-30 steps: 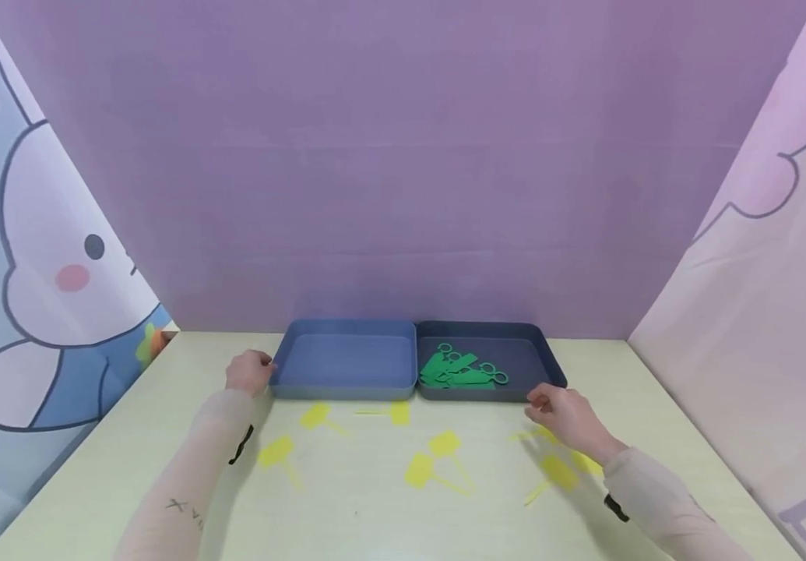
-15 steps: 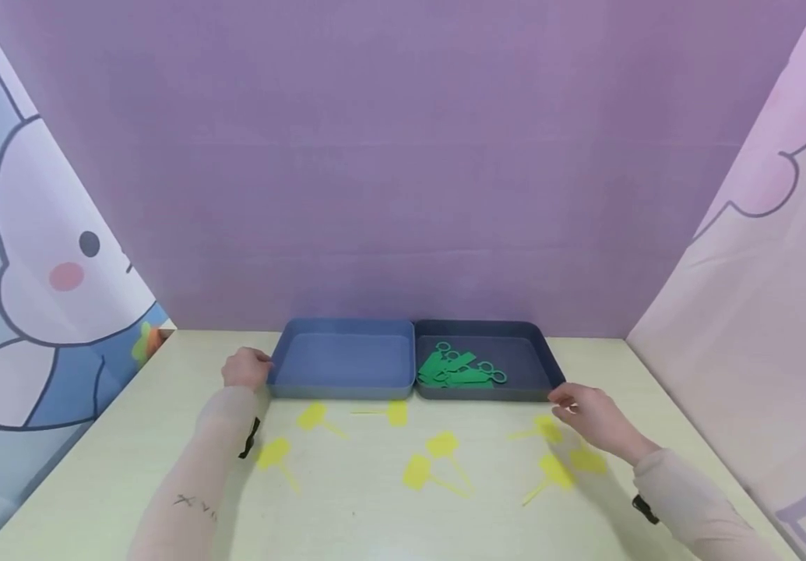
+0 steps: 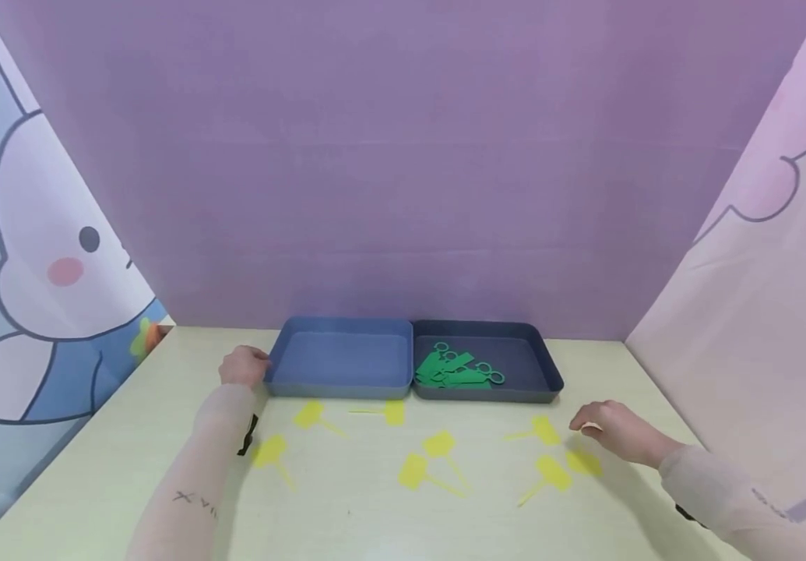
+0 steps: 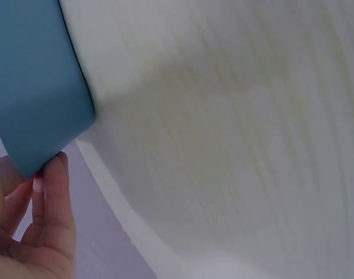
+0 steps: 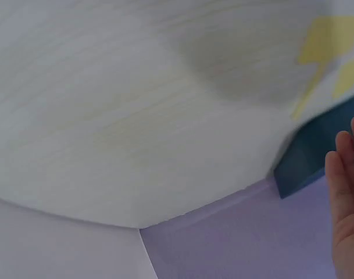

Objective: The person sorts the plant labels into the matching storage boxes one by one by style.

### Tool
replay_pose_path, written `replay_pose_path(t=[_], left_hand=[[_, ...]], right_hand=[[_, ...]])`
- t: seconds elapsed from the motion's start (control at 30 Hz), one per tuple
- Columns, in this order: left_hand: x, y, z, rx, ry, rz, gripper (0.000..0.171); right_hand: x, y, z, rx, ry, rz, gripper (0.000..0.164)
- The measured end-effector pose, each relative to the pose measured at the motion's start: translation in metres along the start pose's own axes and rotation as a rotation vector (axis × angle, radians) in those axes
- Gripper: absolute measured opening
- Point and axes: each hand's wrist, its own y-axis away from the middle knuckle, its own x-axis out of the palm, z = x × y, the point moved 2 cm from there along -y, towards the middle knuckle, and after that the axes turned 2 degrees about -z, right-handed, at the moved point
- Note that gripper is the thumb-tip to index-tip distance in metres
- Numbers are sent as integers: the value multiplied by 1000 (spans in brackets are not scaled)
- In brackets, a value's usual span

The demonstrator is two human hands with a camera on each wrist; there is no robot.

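My left hand (image 3: 244, 366) is at the left side of a blue tray (image 3: 339, 391). In the left wrist view its thumb and fingers pinch the rim of that blue tray (image 4: 43, 87). My right hand (image 3: 620, 431) hovers with loosely bent fingers, holding nothing, above a yellow flat piece (image 3: 585, 462) on the right. In the right wrist view its fingers (image 5: 342, 180) look fairly straight, apart from the dark tray. Other yellow mallet-shaped flat pieces (image 3: 413, 471) lie scattered in front of the trays. Several green flat pieces with rings (image 3: 462, 375) lie heaped in the dark tray (image 3: 522, 366).
Both trays stand side by side at the back of the pale wooden table (image 3: 346, 530), close to a purple backdrop (image 3: 403, 171). Printed cloth panels flank it, with a cartoon figure (image 3: 59, 226) on the left one.
My right hand has moved right, away from the dark tray's front corner, uncovering yellow pieces beneath it. The left hand has stayed at the blue tray.
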Motion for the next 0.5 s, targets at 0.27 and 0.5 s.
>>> replay_pose_path(t=[0.27,0.5], left_hand=[[-2,0,-2,-20,20,-15,30],[3,5,0,-31,19,-23,29]], right_hand=[[16,-4,-16,-103,-38,46,31],[28,0,-26,-35,-103,54,28]])
